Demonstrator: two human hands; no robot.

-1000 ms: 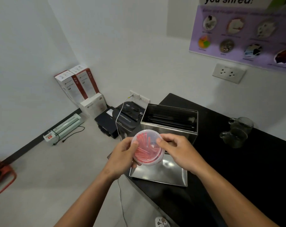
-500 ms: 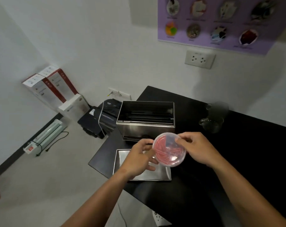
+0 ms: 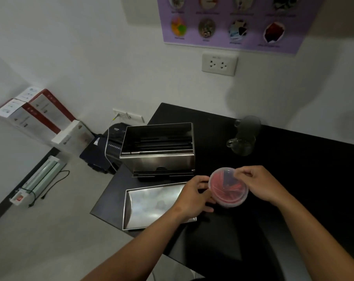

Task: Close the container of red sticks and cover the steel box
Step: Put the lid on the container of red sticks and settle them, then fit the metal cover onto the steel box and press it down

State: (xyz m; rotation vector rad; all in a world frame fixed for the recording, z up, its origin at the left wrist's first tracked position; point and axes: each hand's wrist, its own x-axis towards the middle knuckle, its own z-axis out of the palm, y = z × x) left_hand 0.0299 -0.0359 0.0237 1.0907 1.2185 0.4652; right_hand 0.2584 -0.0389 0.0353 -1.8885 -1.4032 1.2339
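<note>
Both hands hold the round clear container of red sticks [image 3: 228, 186] just above the black table [image 3: 294, 169], to the right of the steel lid [image 3: 149, 205]. The left hand [image 3: 192, 197] curls around the container's left side, fingers pressed against its wall, and the right hand [image 3: 259, 183] grips the right side with the thumb lying over the clear cover at the top rim. The cover seems to sit on the container — the blur makes it hard to say whether it is seated all the way round. The steel lid lies flat and upturned on the near left part of the table, its shallow inside facing up. Just behind it stands the steel box [image 3: 160, 151], open at the top, with dark items inside. A glass jug [image 3: 244, 136] stands farther back on the table — well apart from the hands — below a wall socket [image 3: 219, 64].
</note>
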